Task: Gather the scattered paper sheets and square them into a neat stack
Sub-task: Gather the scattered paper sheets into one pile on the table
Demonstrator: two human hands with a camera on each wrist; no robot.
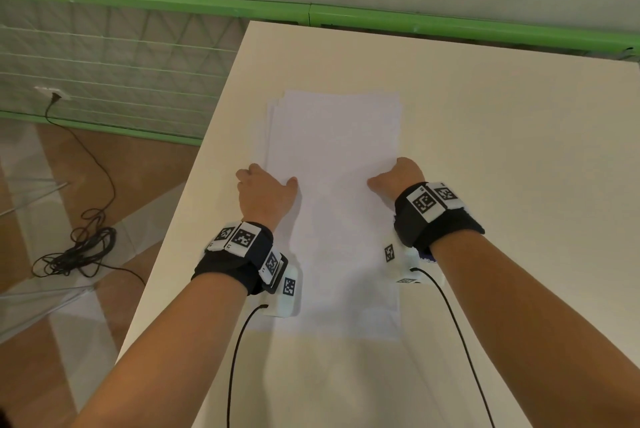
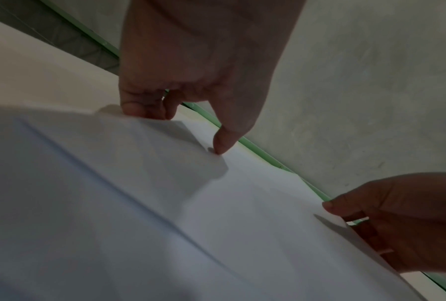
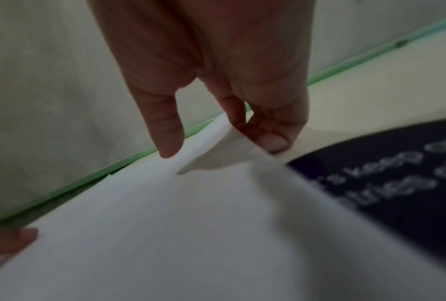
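A pile of white paper sheets (image 1: 332, 150) lies lengthwise on the cream table (image 1: 502, 150), its left edges slightly fanned at the far corner. My left hand (image 1: 266, 188) grips the pile's left edge, thumb (image 2: 223, 142) on top and fingers (image 2: 139, 108) curled at the side. My right hand (image 1: 398, 174) grips the right edge, thumb (image 3: 169, 140) on top, curled fingers (image 3: 273, 140) lifting the sheets' edge (image 3: 216, 150). In the left wrist view the right hand (image 2: 397, 220) shows at the far side of the paper (image 2: 165, 203).
The table's left edge (image 1: 194, 192) drops to a wooden floor with a coiled black cable (image 1: 79, 247). A green rail (image 1: 311, 11) and a wall run behind the table. A dark printed sheet (image 3: 397, 183) lies under the right wrist.
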